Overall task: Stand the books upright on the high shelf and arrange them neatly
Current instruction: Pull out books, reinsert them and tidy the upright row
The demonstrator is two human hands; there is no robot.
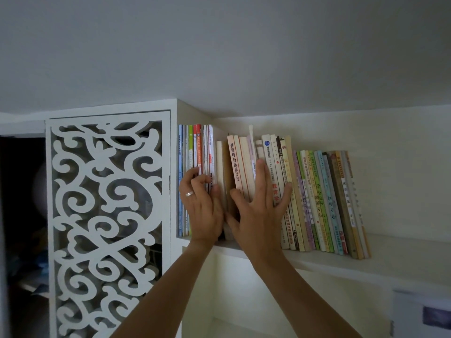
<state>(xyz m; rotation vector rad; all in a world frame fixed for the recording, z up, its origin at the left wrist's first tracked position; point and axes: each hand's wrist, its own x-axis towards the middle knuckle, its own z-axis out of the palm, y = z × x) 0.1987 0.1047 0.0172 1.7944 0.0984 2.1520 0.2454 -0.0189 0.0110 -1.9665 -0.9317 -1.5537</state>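
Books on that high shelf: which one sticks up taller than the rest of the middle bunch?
The thin white book just above the right hand. Its top edge pokes above its neighbours, beside the pink-spined book with black characters.

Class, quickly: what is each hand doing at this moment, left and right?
Left hand: fingers curled, gripping the tall books at the shelf's left end.
Right hand: open, fingers spread flat against the middle books.

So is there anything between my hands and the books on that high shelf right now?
Nothing visible. The left hand already touches the left group of books, and the right hand lies with fingers spread on the spines of the middle books.
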